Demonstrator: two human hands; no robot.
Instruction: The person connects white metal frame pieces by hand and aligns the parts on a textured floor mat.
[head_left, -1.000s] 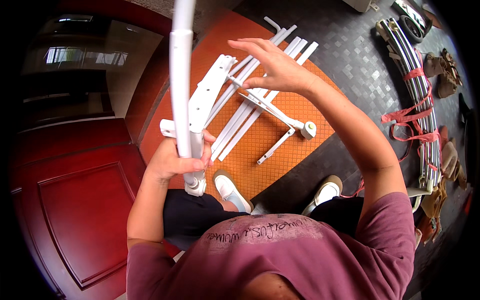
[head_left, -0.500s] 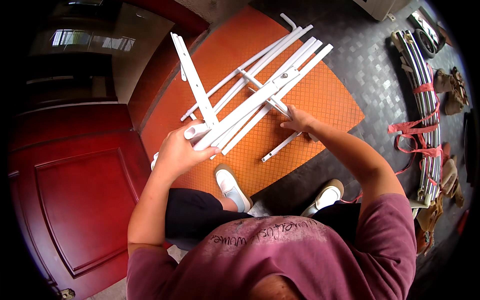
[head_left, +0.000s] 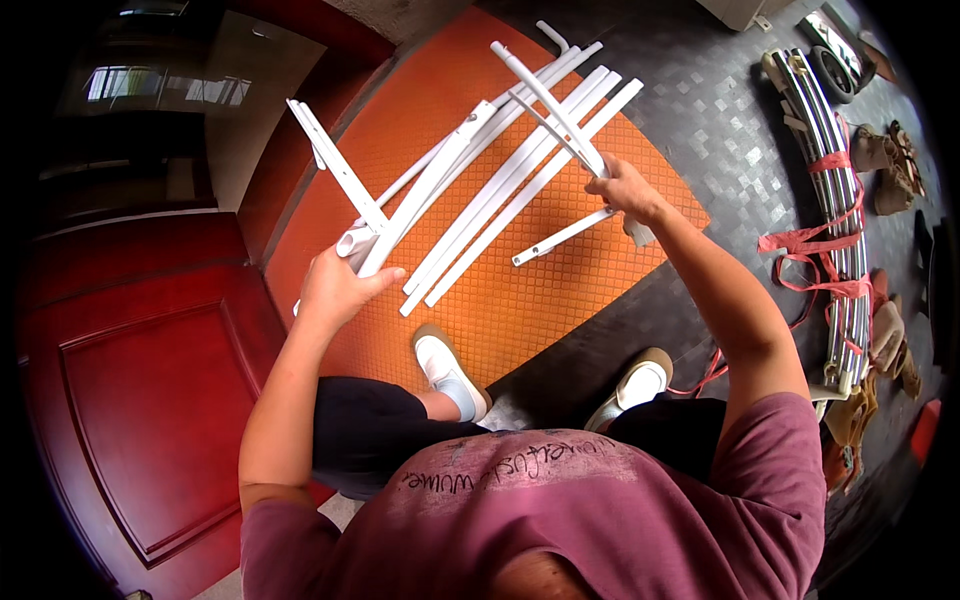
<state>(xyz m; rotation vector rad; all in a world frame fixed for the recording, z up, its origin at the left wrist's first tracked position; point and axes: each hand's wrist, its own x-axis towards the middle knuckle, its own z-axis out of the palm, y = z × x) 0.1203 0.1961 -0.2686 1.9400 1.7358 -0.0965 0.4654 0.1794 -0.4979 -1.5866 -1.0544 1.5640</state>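
My left hand is closed round the lower end of a white metal frame part. This part has a thick tube, an open tube end beside my fingers, and a thinner arm with holes rising toward the upper left. My right hand grips a second white tube frame, tilted up and leftward. A short white bar with holes stretches from beneath my right hand; whether it joins that frame I cannot tell. Several loose white tubes lie side by side between my hands.
The tubes lie on an orange textured mat over dark flooring. At left stands a red panelled door. A bundle of shiny metal poles tied with red strips lies at right, next to shoes. My white shoes are close by.
The two white frame parts, overlapping before, are now apart. My right hand has raised its frame, which swung upright, while my left hand's part shifted left and down.
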